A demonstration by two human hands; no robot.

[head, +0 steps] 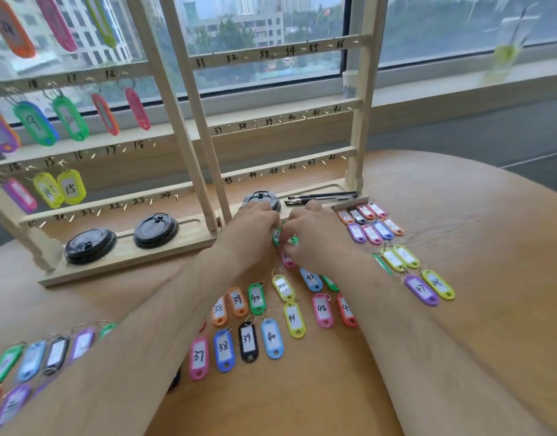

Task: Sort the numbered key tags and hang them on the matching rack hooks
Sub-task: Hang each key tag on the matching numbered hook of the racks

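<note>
Both hands meet at the centre of the frame, just in front of the right rack (299,118). The left hand (250,226) and right hand (318,239) each close curled fingertips in a narrow pinch on one green tag (276,236), held low over the table (459,234). Fingers cover most of it, so its long axis only seems to run up and down the frame.

Below the hands, loose tags lie in rows on the table, from a pink tag marked 37 (198,357) to a blue tag marked 40 (272,338). Their long axes run roughly up and down the frame, with the rings towards the racks.

The left rack (94,154) carries hung tags, their long axes pointing down. Black lids (90,245) sit in its base, and pens (321,198) lie in the right rack's base.
</note>
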